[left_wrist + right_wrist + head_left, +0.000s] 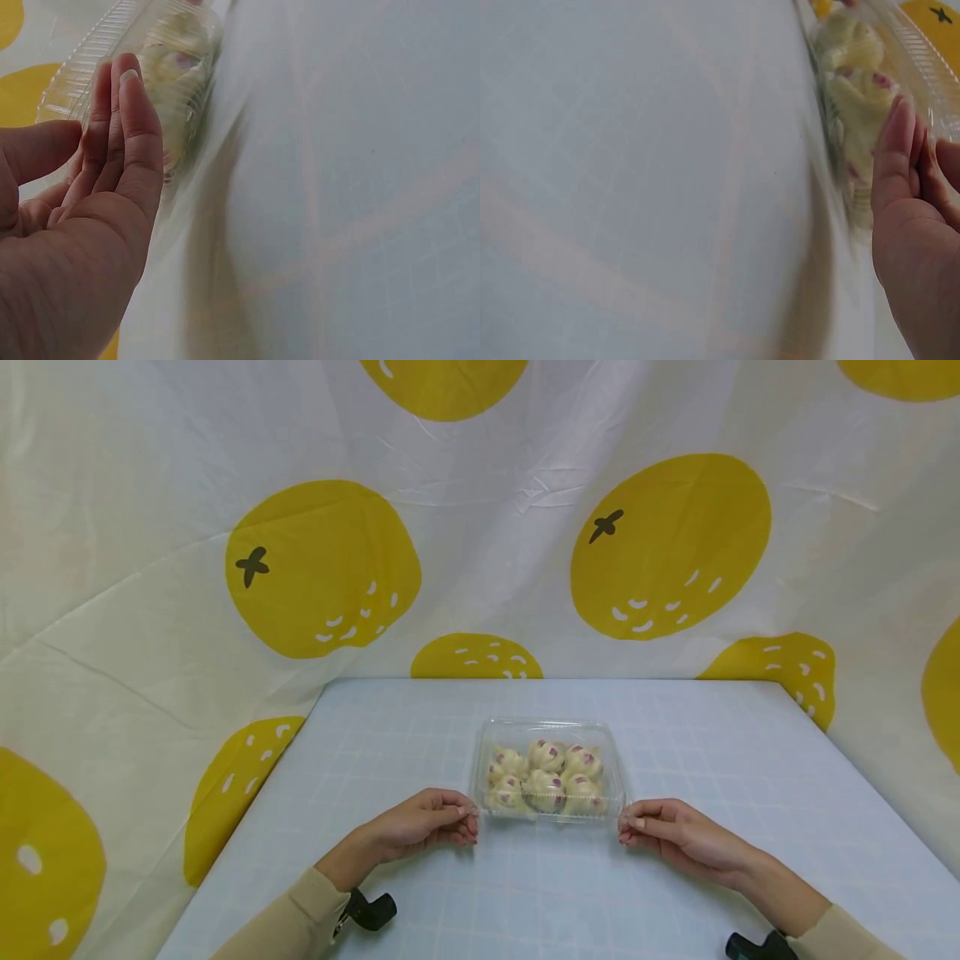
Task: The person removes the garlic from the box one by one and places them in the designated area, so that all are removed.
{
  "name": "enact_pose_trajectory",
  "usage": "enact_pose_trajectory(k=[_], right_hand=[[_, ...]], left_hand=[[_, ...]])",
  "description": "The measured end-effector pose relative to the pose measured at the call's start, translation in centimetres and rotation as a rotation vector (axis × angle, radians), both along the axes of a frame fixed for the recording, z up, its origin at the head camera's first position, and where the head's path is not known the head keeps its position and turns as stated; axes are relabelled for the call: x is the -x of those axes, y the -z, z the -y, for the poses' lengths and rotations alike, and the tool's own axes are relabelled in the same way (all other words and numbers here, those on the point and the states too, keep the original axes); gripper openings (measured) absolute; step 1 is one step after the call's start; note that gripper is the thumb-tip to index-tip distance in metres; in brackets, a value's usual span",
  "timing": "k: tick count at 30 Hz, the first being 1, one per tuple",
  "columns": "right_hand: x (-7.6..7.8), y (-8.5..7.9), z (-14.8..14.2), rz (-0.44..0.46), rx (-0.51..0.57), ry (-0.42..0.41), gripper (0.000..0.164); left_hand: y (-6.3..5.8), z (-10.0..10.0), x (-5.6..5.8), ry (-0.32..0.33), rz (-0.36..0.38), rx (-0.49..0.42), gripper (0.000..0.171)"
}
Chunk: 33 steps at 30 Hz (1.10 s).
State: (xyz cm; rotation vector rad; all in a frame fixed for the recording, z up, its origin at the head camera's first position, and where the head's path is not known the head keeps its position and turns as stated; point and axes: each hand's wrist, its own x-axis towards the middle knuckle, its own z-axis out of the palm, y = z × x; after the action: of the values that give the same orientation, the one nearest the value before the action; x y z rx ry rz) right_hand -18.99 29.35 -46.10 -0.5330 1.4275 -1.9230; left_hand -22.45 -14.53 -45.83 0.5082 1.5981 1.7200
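A clear plastic clamshell box [551,727] lies on the table in the middle of the head view. Through its lid show several pale, bun-like pieces [546,789] with purple patches, set in two rows. My left hand [435,820] pinches the box's front left corner between thumb and fingers. At the front right corner, my right hand [663,831] grips the edge the same way. Both wrist views show the ribbed plastic wall [82,64] close to the fingertips. Part of the right thumb is cut off by the frame in the right wrist view.
The table [397,735] carries a pale blue checked cloth. Behind it and at its sides hangs a white curtain [495,552] with big yellow fruit prints. A black wrist device [372,912] sits on the left forearm, another [761,946] on the right.
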Motion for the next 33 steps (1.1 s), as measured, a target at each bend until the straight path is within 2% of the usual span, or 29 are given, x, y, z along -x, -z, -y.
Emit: enact_pose_trajectory(k=[6,13,21,33], right_hand=[[-0.02,-0.08,0.24,-0.002,-0.031,0.002,0.029],[0.36,-0.45,-0.04,0.019,-0.091,-0.038,0.031],[0.66,-0.08,-0.02,0.032,-0.077,-0.057,0.032],[0.62,0.3,0.16,0.051,-0.052,-0.074,0.03]], left_hand=[[0.07,0.02,0.08,0.01,-0.002,-0.002,0.032],[0.26,0.2,0.22,0.02,-0.003,-0.008,0.03],[0.15,0.0,-0.15,0.008,-0.019,-0.006,0.026],[0.69,-0.06,-0.68,-0.04,-0.013,-0.014,0.021]])
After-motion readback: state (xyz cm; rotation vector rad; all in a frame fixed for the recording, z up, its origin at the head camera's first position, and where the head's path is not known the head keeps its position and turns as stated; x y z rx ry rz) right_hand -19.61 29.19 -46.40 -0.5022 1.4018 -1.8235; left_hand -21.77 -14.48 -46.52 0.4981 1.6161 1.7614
